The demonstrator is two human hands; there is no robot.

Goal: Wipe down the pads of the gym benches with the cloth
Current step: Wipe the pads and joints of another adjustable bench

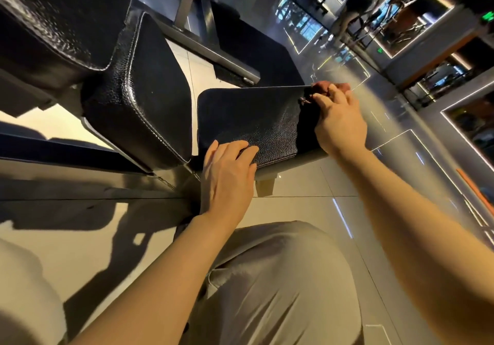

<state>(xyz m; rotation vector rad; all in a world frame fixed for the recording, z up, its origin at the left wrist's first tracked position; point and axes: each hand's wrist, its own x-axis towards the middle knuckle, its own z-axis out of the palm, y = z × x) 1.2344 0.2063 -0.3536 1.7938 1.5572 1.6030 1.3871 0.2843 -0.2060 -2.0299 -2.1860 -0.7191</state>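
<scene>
Both hands on the pebbled black pad (256,120).
My left hand (227,178) lies flat, grip open; my right hand (338,120) pinches a dark cloth (307,120).

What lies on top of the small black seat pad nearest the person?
A dark cloth under the right hand, and the left hand flat on the seat pad. Beneath them is hidden.

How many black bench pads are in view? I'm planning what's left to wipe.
3. One pad lies under both hands, one angled just left of it, one at top left. A dark shape behind may be another; more may lie out of frame.
</scene>
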